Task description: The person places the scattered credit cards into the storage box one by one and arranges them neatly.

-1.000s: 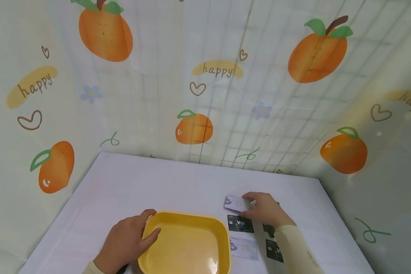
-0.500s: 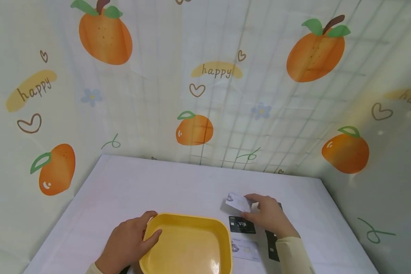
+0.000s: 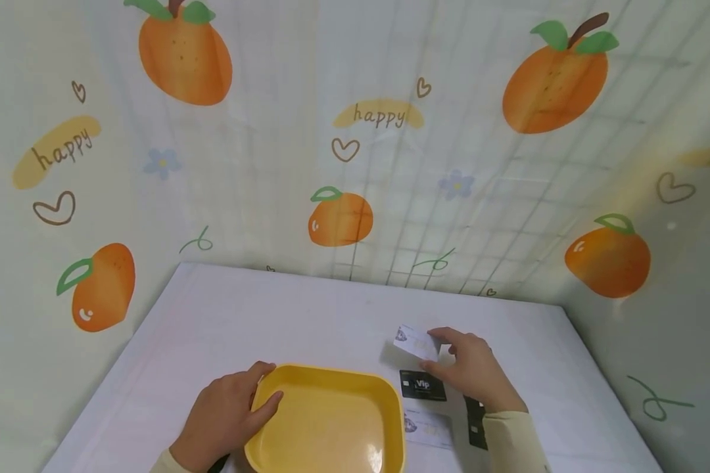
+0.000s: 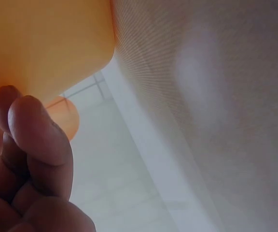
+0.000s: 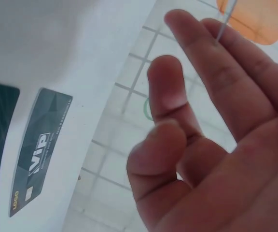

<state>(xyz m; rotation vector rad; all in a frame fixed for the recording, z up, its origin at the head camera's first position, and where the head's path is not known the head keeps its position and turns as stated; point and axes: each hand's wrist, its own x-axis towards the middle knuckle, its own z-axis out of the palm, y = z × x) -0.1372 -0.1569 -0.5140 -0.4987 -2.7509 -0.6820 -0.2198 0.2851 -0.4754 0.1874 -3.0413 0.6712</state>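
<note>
My right hand pinches a white card between thumb and fingertips, tilted and raised over the table, its shadow just below. In the right wrist view that card shows only as a thin edge at the fingers. Beneath lies a black VIP card, with a second white card nearer me. Another black card is partly covered by the sleeve. My left hand grips the left rim of a yellow tray, thumb over the inside and fingers outside.
A white table carries everything, its far edge meeting a curtain printed with oranges and "happy". The tray stands directly left of the cards. In the right wrist view, dark cards lie on the left.
The white card has come up off the table and tilted in my right hand, which rose slightly. My left hand keeps its hold on the tray.
</note>
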